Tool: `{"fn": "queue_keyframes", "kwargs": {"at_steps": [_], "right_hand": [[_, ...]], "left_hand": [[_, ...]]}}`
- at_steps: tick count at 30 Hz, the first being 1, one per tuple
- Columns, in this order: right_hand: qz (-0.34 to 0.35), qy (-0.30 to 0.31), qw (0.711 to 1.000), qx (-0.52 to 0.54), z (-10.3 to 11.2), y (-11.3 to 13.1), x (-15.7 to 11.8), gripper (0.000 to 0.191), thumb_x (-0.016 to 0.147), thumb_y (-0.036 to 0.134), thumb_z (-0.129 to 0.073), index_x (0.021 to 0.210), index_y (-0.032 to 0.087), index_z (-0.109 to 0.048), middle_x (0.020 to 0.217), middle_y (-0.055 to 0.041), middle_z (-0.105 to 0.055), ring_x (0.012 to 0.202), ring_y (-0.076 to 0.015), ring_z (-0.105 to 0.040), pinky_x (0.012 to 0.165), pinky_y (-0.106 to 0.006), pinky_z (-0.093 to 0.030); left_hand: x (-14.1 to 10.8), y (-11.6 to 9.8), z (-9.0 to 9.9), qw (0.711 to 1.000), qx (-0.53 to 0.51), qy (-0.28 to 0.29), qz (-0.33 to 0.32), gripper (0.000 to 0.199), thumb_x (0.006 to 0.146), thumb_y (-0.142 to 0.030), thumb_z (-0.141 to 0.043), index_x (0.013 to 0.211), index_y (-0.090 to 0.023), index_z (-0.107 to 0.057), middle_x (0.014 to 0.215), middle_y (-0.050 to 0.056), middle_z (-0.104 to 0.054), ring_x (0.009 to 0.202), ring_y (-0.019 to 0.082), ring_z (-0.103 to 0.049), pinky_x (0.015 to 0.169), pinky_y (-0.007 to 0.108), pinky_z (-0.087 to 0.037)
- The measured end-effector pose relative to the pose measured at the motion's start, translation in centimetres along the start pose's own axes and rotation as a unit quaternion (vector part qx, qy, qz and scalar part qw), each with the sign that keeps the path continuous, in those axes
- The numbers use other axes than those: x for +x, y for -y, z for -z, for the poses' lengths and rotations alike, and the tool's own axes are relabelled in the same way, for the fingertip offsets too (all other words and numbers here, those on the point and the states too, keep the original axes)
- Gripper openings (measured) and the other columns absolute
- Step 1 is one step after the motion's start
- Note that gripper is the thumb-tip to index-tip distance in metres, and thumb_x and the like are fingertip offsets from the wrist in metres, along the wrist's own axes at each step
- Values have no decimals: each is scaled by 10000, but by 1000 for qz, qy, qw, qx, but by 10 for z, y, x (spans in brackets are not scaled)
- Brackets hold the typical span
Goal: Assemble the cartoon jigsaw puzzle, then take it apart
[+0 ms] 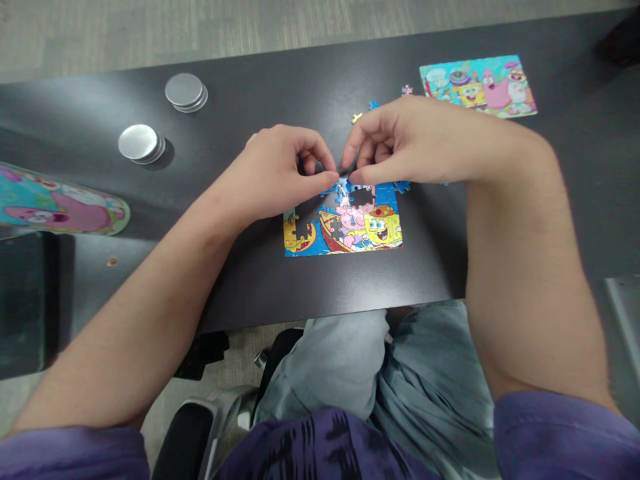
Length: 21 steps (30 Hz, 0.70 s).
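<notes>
A partly assembled cartoon jigsaw puzzle lies on the dark table in front of me, with gaps in its middle and left side. At its upper edge, my left hand pinches thumb and forefinger at a small blue-and-white puzzle piece. From the other side my right hand bends over the same piece, thumb tip against it and the other fingers curled. The fingertips partly hide the piece, and the hands cover the puzzle's upper part. Loose blue pieces lie by the puzzle's upper right corner.
Beyond my right hand lie a yellow piece, a blue piece and a pink piece. A picture card is at the back right. Two stacks of silver discs and a colourful tin stand left.
</notes>
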State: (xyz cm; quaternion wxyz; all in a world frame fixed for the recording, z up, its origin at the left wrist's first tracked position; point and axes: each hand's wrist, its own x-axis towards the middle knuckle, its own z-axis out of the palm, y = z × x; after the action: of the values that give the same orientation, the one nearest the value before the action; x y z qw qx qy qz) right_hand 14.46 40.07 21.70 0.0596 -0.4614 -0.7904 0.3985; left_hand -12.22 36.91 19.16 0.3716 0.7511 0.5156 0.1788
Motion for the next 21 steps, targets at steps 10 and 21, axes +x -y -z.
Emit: {"fn": "queue_keyframes", "kwargs": {"at_steps": [10,21], "right_hand": [[-11,-25,1000,-8,-5,5,0,282,949,56,-949,1064,293,-849,805,39,-837,779,-262,-841,641,-389,-546],[-21,-15,999,20,-2,-1,2,339,908,274,-1131,1130,306,-876,861,10,-846,879,-321,-849,679,-419,-551]], "left_hand": [[2,1,-4,1000,20,-11,-6,240,883,-560,-875,967,-337,-904,830,33,-710,789,250,-589,768,478,-372],[2,0,-8,999,41,-22,1,241,888,-565,-892,984,-345,-915,856,28,-727,800,249,-599,779,487,-372]]}}
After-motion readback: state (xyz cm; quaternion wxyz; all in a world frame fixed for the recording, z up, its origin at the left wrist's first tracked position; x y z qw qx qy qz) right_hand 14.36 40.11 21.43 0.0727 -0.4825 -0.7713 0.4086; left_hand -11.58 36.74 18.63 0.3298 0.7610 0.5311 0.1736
